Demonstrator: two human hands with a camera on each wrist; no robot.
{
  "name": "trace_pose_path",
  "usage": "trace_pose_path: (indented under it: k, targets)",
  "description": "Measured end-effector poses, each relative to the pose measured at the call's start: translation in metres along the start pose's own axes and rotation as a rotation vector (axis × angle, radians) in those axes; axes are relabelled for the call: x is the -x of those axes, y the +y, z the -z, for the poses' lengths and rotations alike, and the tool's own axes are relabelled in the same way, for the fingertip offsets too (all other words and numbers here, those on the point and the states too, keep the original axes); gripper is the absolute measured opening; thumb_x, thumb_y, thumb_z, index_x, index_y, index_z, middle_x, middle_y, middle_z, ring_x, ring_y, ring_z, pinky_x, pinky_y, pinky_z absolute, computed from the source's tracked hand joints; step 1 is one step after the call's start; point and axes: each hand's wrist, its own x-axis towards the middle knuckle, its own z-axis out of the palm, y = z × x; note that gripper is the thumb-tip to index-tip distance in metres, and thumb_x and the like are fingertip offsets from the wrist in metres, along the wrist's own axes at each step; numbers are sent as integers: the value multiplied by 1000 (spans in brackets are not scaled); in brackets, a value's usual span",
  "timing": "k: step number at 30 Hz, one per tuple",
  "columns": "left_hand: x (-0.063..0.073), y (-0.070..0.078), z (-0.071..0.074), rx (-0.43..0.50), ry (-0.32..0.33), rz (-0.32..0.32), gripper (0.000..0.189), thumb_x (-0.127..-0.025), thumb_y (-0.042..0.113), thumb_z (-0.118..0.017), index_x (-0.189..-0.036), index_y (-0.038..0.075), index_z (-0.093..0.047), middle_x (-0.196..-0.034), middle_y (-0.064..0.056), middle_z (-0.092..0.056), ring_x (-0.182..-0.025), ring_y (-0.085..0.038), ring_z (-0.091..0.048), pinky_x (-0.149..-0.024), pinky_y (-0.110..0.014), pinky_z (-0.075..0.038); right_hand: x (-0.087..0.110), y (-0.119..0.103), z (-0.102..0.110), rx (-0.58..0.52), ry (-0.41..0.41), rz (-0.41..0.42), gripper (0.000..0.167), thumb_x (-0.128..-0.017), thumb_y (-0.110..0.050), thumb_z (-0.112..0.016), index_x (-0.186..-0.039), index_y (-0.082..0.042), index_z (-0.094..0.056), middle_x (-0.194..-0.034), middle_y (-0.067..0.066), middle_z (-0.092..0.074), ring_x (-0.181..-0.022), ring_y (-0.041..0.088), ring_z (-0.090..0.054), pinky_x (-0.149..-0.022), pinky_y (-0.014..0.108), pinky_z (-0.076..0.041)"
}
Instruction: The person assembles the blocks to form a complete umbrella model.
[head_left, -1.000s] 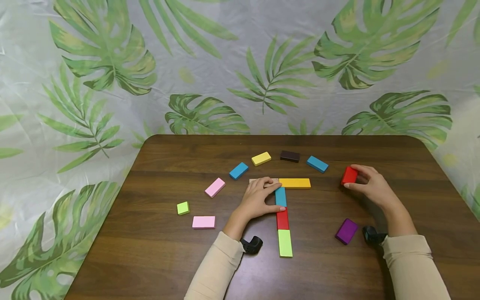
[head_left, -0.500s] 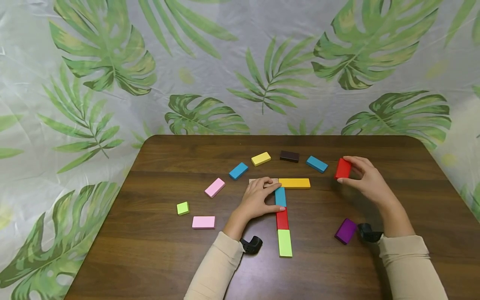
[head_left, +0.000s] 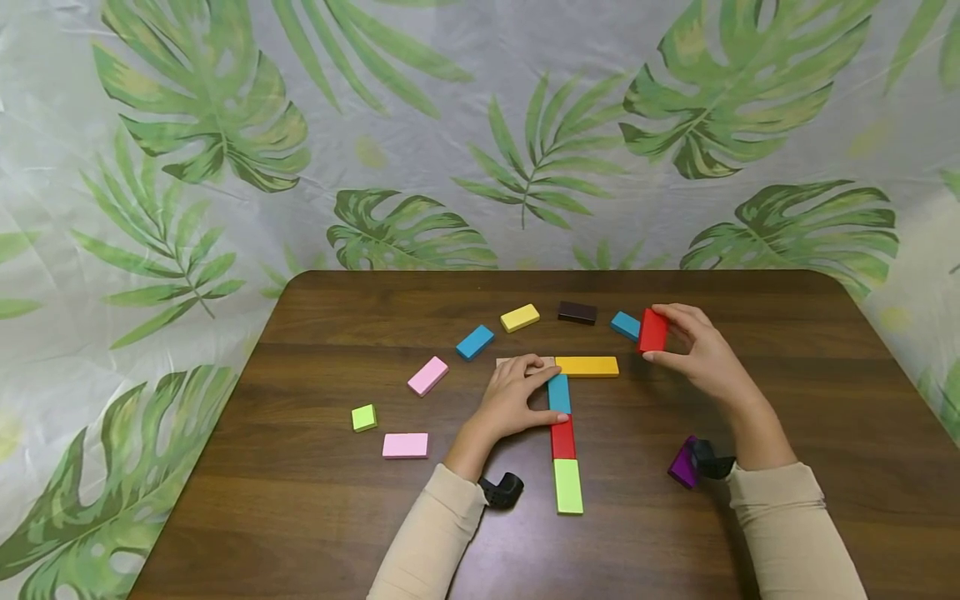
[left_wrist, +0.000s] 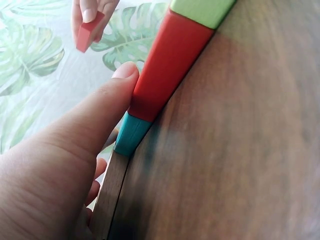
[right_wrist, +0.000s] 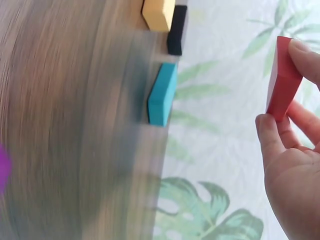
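My right hand (head_left: 705, 354) pinches a red block (head_left: 653, 331) by its ends, between thumb and fingers. In the right wrist view this red block (right_wrist: 285, 77) is held up off the table. My left hand (head_left: 513, 400) rests on a T of blocks. Its thumb touches the T near the joint of a blue block (head_left: 558, 393) and another red block (head_left: 562, 437); its fingers lie over a natural-wood block (head_left: 504, 363), partly hidden. An orange-yellow block (head_left: 587, 367) extends the top bar rightward, and a lime block (head_left: 568, 487) ends the stem.
Around the T on the brown table (head_left: 300, 517) lie pink blocks (head_left: 406, 446), a lime cube (head_left: 364, 417), a blue block (head_left: 475, 342), a yellow block (head_left: 520, 317) and a black block (head_left: 577, 312). Another blue block (head_left: 625, 326) and a purple block (head_left: 681, 467) are partly covered.
The right hand has lifted the red block and carried it leftward, now in front of the blue block at the back right. The left hand stays put on the T.
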Motion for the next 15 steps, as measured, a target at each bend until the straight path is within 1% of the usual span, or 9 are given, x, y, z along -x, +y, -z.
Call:
trace_pose_path:
  k: [3, 7, 12, 15]
  targets:
    - [0, 0, 0, 0, -1, 2, 73, -71, 64, -59, -134, 30, -43, -130, 0, -36, -122, -15, -26, -103, -41, -16, -3, 0, -6, -10, -15, 38, 68, -76, -3, -70, -133, 7, -34, -130, 22, -27, -118, 42, -34, -94, 27, -34]
    - [0, 0, 0, -1, -1, 3, 73, -71, 64, -59, -134, 30, -43, -130, 0, -36, -122, -16, -26, -103, -40, -16, -6, -1, -15, -38, -16, 71, 67, -76, -1, -70, -133, 8, -35, -129, 22, -28, -117, 43, -34, -94, 34, -32]
    - [0, 0, 0, -3, 0, 5, 73, -71, 64, -59, -134, 31, -44, -130, 1, -36, -122, -15, -27, -103, -40, -16, -11, 2, -24, -58, -15, 79, 67, -76, -1, -69, -133, 8, -35, -130, 22, -28, -118, 42, -34, -94, 43, -30]
    - [0, 0, 0, -3, 2, 2, 72, -71, 64, -59, -133, 30, -44, -129, 1, -36, -121, -15, -27, -103, -40, -17, -14, 5, -29, -67, -17, 76, 67, -77, -3, -69, -133, 6, -35, -131, 21, -28, -118, 40, -34, -94, 44, -31]
